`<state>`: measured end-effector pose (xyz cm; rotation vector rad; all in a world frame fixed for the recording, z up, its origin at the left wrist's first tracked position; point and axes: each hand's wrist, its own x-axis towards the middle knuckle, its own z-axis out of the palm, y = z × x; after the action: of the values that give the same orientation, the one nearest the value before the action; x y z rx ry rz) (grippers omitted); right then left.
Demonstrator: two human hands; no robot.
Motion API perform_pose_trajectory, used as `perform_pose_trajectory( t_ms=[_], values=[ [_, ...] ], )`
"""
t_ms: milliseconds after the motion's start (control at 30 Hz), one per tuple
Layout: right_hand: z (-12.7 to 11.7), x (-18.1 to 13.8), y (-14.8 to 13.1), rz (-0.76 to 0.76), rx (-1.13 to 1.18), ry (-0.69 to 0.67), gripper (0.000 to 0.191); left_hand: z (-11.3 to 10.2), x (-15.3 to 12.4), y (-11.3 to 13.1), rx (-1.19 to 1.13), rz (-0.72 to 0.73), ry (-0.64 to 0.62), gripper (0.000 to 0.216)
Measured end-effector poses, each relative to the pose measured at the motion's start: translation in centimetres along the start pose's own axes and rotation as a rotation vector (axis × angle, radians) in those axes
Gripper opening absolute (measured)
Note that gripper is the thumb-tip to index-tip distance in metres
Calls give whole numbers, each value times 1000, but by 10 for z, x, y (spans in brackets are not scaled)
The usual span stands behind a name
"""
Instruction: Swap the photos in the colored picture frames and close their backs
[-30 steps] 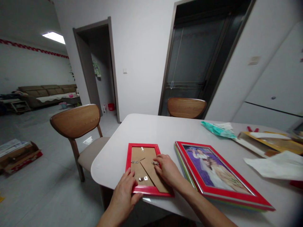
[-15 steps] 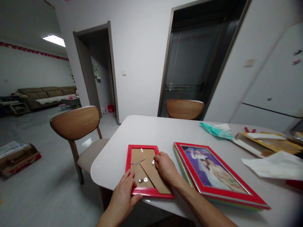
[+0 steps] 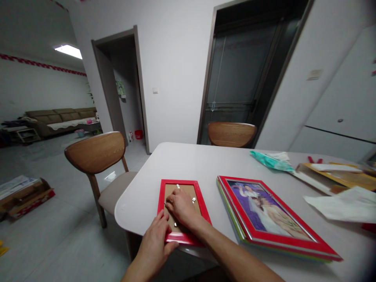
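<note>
A small red picture frame (image 3: 200,203) lies face down on the white table (image 3: 205,160), its brown backing board and metal clips showing. My left hand (image 3: 155,241) grips the frame's near left corner, fingers on top and thumb along the near edge. My right hand (image 3: 180,207) rests on the backing board, fingertips pressed together at a clip on the left side. Right of the small frame lies a larger red frame (image 3: 273,215) with a photo, on top of a stack of other frames.
Two wooden chairs stand by the table: one at the left (image 3: 96,154), one at the far side (image 3: 232,134). Green plastic wrap (image 3: 272,161), yellow-edged frames (image 3: 335,176) and white paper (image 3: 343,203) lie at the right. A cardboard box (image 3: 23,194) sits on the floor.
My right hand has moved from the clip on the right side of the backing board across to the left side. My left hand stays at the near corner.
</note>
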<state>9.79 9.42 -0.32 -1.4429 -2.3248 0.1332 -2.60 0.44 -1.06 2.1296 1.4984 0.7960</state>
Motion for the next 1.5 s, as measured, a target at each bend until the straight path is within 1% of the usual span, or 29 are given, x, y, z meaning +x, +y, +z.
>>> perform_pose_trajectory(
  t_ms=[133, 267, 400, 567, 667, 833, 933, 1000, 1067, 1167, 1233, 1333, 1433, 1500],
  values=[
    [9, 6, -2, 50, -23, 26, 21, 0, 1, 0, 27, -4, -8, 16],
    [10, 7, 3, 92, -39, 39, 24, -1, 0, 0, 71, 12, -21, 14],
    [7, 12, 18, 176, -60, 53, 31, 0, 0, -1, 101, 14, -31, 13],
    [8, 22, 39, 302, -98, 38, 30, 2, 2, -1, 94, 19, -27, 15],
    [10, 25, 41, 322, -94, 29, 29, 2, 4, 1, 100, 8, -39, 17],
    [8, 25, 35, 306, -71, 40, 30, 0, 4, 0, 92, 20, -33, 20],
    [-1, 16, 31, 273, -51, 52, 32, -1, 5, 0, 68, 29, -18, 17],
    [-9, 2, 30, 235, -38, 69, 36, 0, 7, 0, 52, 30, -13, 16],
    [-17, -16, 30, 197, -18, 72, 36, 2, 9, -1, 40, 28, -5, 16],
    [-26, -42, 33, 161, -7, 10, 34, 7, 13, -2, 24, 28, 13, 18],
    [-27, -53, 34, 153, -14, -26, 34, 10, 16, -3, 11, 35, 21, 17],
    [-28, -56, 36, 166, 23, -3, 35, 11, 17, -2, -18, 33, 27, 19],
    [-34, -52, 39, 194, 81, 20, 37, 12, 18, 1, -94, -11, 40, 34],
    [-42, -49, 40, 200, 90, 26, 35, 12, 19, 3, -175, -53, 71, 46]
  ],
)
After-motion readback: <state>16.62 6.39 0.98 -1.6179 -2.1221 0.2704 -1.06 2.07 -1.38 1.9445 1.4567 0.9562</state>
